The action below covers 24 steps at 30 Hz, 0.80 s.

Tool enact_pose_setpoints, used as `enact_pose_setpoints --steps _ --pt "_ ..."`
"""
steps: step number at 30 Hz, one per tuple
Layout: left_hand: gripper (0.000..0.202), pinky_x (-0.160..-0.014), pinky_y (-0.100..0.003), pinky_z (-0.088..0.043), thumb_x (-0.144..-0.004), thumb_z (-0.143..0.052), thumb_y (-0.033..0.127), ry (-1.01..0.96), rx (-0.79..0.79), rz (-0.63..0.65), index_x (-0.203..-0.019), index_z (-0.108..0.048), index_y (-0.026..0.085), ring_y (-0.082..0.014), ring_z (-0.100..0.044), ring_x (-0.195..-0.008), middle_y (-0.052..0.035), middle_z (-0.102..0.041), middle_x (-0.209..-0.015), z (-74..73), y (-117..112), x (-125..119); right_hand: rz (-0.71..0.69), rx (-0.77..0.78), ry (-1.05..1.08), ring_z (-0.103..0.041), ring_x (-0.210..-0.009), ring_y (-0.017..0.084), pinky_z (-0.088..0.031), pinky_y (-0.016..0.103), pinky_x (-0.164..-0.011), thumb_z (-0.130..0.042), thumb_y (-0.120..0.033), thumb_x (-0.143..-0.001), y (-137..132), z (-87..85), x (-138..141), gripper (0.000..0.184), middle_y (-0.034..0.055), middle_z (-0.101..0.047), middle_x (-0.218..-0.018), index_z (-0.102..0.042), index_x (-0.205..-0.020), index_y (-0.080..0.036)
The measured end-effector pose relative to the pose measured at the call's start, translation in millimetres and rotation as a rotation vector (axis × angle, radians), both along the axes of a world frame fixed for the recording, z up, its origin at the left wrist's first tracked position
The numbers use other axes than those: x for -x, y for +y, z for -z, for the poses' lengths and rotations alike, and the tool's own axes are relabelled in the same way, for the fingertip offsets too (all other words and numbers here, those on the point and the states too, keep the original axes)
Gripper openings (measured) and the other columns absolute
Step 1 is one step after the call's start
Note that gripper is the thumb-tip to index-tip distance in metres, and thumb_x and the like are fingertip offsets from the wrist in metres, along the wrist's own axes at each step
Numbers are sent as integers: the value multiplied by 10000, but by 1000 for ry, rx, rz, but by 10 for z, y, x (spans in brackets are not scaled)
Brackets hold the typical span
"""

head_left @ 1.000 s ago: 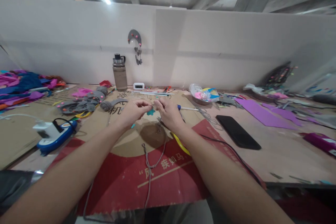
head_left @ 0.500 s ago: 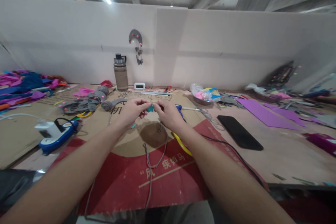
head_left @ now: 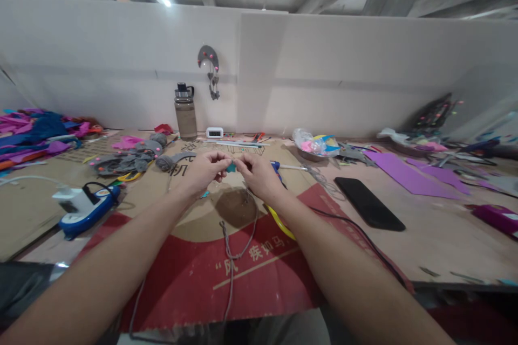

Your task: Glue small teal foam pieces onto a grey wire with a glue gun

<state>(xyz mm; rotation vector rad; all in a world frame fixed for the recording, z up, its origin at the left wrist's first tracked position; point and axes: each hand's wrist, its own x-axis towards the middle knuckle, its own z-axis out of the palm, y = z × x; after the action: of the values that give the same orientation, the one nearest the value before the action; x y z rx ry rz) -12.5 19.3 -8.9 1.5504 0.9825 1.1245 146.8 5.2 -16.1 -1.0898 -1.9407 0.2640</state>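
Between my two hands is a small teal piece [head_left: 231, 167], perhaps felt; its exact shape is mostly hidden by the fingers. My left hand [head_left: 209, 171] pinches its left side with thumb and forefinger. The fingertips of my right hand [head_left: 256, 173] close on its right side. A grey cord [head_left: 230, 248] hangs from near my right hand and loops down over the red part of the cardboard [head_left: 182, 269]. Another teal scrap [head_left: 205, 194] lies on the cardboard below my left hand. Yellow handles [head_left: 279, 223] show partly behind my right forearm.
A blue power strip [head_left: 89, 213] with a white plug lies at left, near grey felt pieces [head_left: 125, 159]. A bottle [head_left: 185, 113] and a small white clock [head_left: 214, 132] stand by the wall. At right are a black phone [head_left: 368, 204], purple sheets [head_left: 408, 175] and a dish of scraps [head_left: 315, 145].
Both hands stay nearly in place, still pinching the teal piece, which shows slightly less between the fingers. At far right, the dark shape near the table's edge has shifted.
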Motion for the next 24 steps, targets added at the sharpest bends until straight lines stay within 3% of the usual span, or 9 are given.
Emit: enact_pose_setpoints --steps 17,24 --pt "201 -462 -224 -454 -696 -613 291 -119 121 143 -802 -610 120 -112 -553 -559 -36 -584 -693 -85 -38 28 46 12 -43 -384 -559 86 -241 225 -542 -401 -356 -865 13 -2 -11 306 -22 -484 -593 -505 -656 -159" --pt "269 -470 -217 -464 -686 -653 377 -8 95 111 -755 -600 122 -139 -612 -561 -50 -620 -656 -72 -27 19 90 -4 -74 -382 -560 85 -233 226 -539 -414 -324 -857 -9 -17 -11 267 -16 -500 -610 -516 -673 -161"
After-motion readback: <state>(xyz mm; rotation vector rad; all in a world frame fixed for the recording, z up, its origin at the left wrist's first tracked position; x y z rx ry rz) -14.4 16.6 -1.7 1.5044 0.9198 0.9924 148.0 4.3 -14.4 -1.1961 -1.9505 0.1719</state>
